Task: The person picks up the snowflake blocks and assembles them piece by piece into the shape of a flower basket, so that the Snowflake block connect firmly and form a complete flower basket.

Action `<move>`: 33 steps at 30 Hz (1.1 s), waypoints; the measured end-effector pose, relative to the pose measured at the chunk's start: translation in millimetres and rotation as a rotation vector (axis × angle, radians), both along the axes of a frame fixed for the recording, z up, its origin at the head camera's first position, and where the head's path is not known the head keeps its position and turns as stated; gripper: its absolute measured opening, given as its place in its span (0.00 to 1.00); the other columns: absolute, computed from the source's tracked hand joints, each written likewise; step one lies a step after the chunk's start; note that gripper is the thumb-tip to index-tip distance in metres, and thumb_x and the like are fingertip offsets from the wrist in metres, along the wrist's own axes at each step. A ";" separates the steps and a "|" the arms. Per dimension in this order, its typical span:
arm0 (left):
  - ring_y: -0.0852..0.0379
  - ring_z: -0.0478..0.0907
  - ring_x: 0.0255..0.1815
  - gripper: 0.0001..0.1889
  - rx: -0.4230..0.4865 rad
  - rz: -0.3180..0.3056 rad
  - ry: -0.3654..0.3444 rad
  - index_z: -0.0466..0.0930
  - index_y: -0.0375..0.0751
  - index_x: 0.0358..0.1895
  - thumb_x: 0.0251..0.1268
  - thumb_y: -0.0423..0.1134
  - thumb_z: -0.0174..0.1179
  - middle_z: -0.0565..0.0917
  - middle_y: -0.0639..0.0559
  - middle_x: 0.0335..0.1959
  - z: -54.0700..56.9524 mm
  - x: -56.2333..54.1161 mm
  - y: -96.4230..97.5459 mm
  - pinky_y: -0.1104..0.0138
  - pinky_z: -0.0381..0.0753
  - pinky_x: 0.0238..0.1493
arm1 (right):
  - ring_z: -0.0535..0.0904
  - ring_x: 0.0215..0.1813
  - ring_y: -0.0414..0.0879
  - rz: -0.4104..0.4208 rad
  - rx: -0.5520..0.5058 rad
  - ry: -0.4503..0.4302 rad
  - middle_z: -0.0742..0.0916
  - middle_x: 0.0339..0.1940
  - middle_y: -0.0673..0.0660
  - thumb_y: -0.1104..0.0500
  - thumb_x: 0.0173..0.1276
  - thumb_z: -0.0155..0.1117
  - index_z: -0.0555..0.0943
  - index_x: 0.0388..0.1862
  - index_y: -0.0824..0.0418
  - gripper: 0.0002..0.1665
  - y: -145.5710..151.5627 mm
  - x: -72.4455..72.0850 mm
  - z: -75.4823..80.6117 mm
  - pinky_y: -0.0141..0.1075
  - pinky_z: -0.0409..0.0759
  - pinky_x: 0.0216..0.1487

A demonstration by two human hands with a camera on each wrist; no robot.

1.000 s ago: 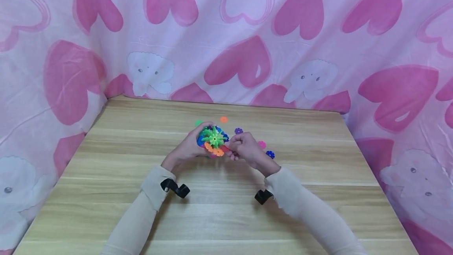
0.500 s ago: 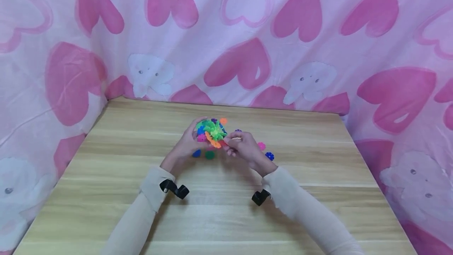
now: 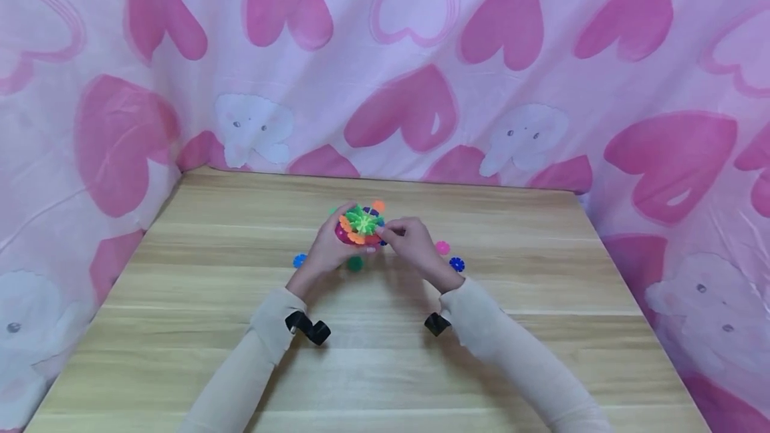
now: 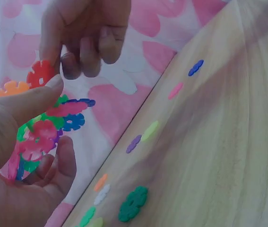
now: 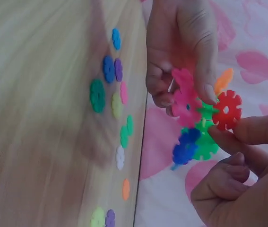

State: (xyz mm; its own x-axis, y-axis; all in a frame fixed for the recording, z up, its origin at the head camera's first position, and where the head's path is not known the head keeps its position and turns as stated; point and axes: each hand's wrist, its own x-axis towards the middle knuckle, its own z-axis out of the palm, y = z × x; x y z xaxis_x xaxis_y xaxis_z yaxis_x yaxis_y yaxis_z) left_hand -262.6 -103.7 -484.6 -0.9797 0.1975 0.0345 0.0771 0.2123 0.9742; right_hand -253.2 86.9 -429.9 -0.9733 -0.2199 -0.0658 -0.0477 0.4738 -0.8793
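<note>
My left hand [image 3: 327,246] holds a cluster of interlocked snowflake discs [image 3: 363,222] above the table, its thumb and fingers on either side. Bright green discs form the middle of the cluster, with orange, pink, blue and purple ones around it. A red snowflake disc [image 5: 233,105] sits at the cluster's edge, near the left thumb. My right hand [image 3: 415,246] pinches that red disc between thumb and forefinger, its other fingers curled. In the left wrist view, the red disc [image 4: 38,74] touches the green and orange side; how far it is slotted in, I cannot tell.
Loose snowflake discs lie on the wooden table [image 3: 373,366] below the hands. Among them are a dark green disc [image 3: 355,264], a light blue disc [image 3: 299,260], a pink disc [image 3: 442,247] and a dark blue disc [image 3: 457,264]. A pink heart-patterned curtain [image 3: 289,72] surrounds the table.
The cluster has been turned and tilted in my left hand, bringing orange discs round to its left side. My right hand stays at the cluster's right edge. A light blue table disc has come into sight.
</note>
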 end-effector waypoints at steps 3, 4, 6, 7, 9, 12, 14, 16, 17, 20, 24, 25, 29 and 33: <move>0.41 0.67 0.72 0.47 -0.028 0.016 -0.008 0.59 0.46 0.76 0.54 0.38 0.76 0.70 0.42 0.71 -1.6 -0.5 1.8 0.47 0.69 0.73 | 0.70 0.35 0.45 0.032 0.081 0.070 0.84 0.33 0.56 0.60 0.71 0.64 0.90 0.36 0.64 0.11 -0.3 1.2 1.9 0.33 0.71 0.33; 0.42 0.68 0.72 0.46 -0.031 0.022 -0.012 0.60 0.46 0.76 0.54 0.38 0.76 0.70 0.42 0.70 -2.3 -1.0 2.0 0.48 0.69 0.72 | 0.70 0.35 0.45 0.041 0.094 0.080 0.83 0.32 0.57 0.60 0.71 0.64 0.90 0.36 0.64 0.11 -0.6 1.5 2.3 0.33 0.70 0.33; 0.42 0.68 0.71 0.45 -0.029 0.035 -0.014 0.62 0.46 0.75 0.53 0.37 0.76 0.72 0.42 0.70 -3.6 -1.5 2.1 0.48 0.69 0.73 | 0.69 0.35 0.44 0.055 0.104 0.086 0.83 0.32 0.56 0.61 0.71 0.63 0.90 0.37 0.64 0.10 -0.9 1.8 2.8 0.32 0.70 0.33; 0.42 0.69 0.71 0.45 -0.026 0.043 -0.016 0.62 0.46 0.75 0.53 0.37 0.76 0.72 0.42 0.70 -4.2 -1.8 2.2 0.48 0.69 0.73 | 0.69 0.35 0.44 0.061 0.103 0.082 0.82 0.32 0.56 0.61 0.72 0.63 0.90 0.37 0.64 0.11 -1.2 1.8 3.2 0.32 0.70 0.33; 0.42 0.69 0.71 0.46 -0.019 0.053 -0.019 0.62 0.47 0.74 0.52 0.37 0.77 0.71 0.42 0.70 -4.6 -1.9 2.5 0.48 0.69 0.73 | 0.69 0.35 0.44 0.071 0.097 0.076 0.82 0.31 0.56 0.61 0.72 0.62 0.90 0.37 0.64 0.11 -1.8 1.7 3.6 0.32 0.69 0.32; 0.41 0.68 0.71 0.46 -0.021 0.068 -0.022 0.61 0.48 0.74 0.51 0.37 0.78 0.71 0.41 0.70 -4.3 -1.8 3.2 0.49 0.70 0.72 | 0.70 0.35 0.45 0.081 0.081 0.057 0.80 0.31 0.55 0.60 0.73 0.61 0.90 0.38 0.65 0.12 -3.0 0.9 3.7 0.32 0.69 0.32; 0.41 0.68 0.71 0.47 -0.040 0.078 -0.014 0.61 0.46 0.73 0.50 0.37 0.78 0.70 0.41 0.70 -3.5 -1.3 3.9 0.48 0.70 0.72 | 0.70 0.35 0.45 0.080 0.075 0.045 0.79 0.30 0.55 0.60 0.73 0.61 0.90 0.38 0.65 0.13 -3.7 0.4 3.6 0.32 0.69 0.32; 0.41 0.69 0.70 0.46 -0.063 0.093 -0.002 0.61 0.45 0.72 0.49 0.38 0.78 0.70 0.41 0.69 -3.0 -0.8 4.1 0.47 0.70 0.72 | 0.69 0.34 0.45 0.076 0.074 0.039 0.79 0.30 0.54 0.60 0.74 0.60 0.90 0.39 0.64 0.13 -4.5 0.3 3.6 0.32 0.69 0.32; 0.41 0.69 0.70 0.45 -0.075 0.101 0.008 0.62 0.44 0.71 0.49 0.38 0.79 0.70 0.40 0.68 -3.0 -0.8 4.0 0.47 0.70 0.72 | 0.69 0.34 0.45 0.076 0.075 0.042 0.79 0.30 0.54 0.60 0.74 0.60 0.90 0.40 0.64 0.13 -5.0 0.2 3.8 0.32 0.69 0.32; 0.41 0.70 0.69 0.44 -0.101 0.118 0.031 0.64 0.44 0.70 0.49 0.39 0.79 0.71 0.40 0.67 -2.3 0.1 3.2 0.46 0.70 0.71 | 0.69 0.34 0.45 0.082 0.074 0.047 0.79 0.29 0.54 0.60 0.74 0.60 0.90 0.40 0.64 0.13 -6.2 0.2 4.4 0.32 0.69 0.32; 0.42 0.71 0.68 0.42 -0.088 0.124 0.058 0.65 0.45 0.69 0.49 0.40 0.78 0.73 0.42 0.66 -1.6 0.4 0.3 0.47 0.70 0.72 | 0.71 0.36 0.44 0.103 0.075 0.057 0.81 0.32 0.54 0.58 0.75 0.60 0.89 0.41 0.63 0.13 -4.5 -0.4 8.4 0.32 0.71 0.34; 0.43 0.71 0.68 0.42 -0.078 0.123 0.062 0.66 0.45 0.69 0.48 0.39 0.78 0.74 0.43 0.66 -1.8 0.1 -0.6 0.47 0.70 0.72 | 0.73 0.36 0.45 0.104 0.074 0.062 0.82 0.33 0.55 0.58 0.75 0.59 0.89 0.43 0.64 0.14 -2.0 -1.4 10.3 0.32 0.72 0.35; 0.45 0.72 0.67 0.42 -0.030 0.110 0.052 0.66 0.47 0.68 0.47 0.35 0.78 0.76 0.45 0.65 -3.2 -1.4 -6.0 0.49 0.73 0.70 | 0.80 0.44 0.51 0.075 0.123 0.066 0.87 0.43 0.61 0.55 0.76 0.58 0.85 0.52 0.63 0.16 21.8 -12.0 19.0 0.37 0.80 0.42; 0.45 0.71 0.67 0.43 0.021 0.087 0.010 0.65 0.49 0.68 0.47 0.33 0.78 0.74 0.47 0.65 -4.7 -2.2 -10.8 0.50 0.75 0.68 | 0.81 0.52 0.57 0.084 0.363 0.014 0.85 0.52 0.66 0.56 0.74 0.60 0.79 0.57 0.66 0.19 64.2 -27.8 16.9 0.45 0.83 0.49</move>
State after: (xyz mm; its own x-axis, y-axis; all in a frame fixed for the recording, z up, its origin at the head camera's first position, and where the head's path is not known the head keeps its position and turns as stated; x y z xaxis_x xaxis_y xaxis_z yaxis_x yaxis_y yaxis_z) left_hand -264.9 -114.6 -489.3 -0.9927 0.1111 0.0476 0.0690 0.1977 0.9778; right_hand -281.0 151.0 -413.0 -0.9541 -0.2643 -0.1408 -0.1108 0.7483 -0.6540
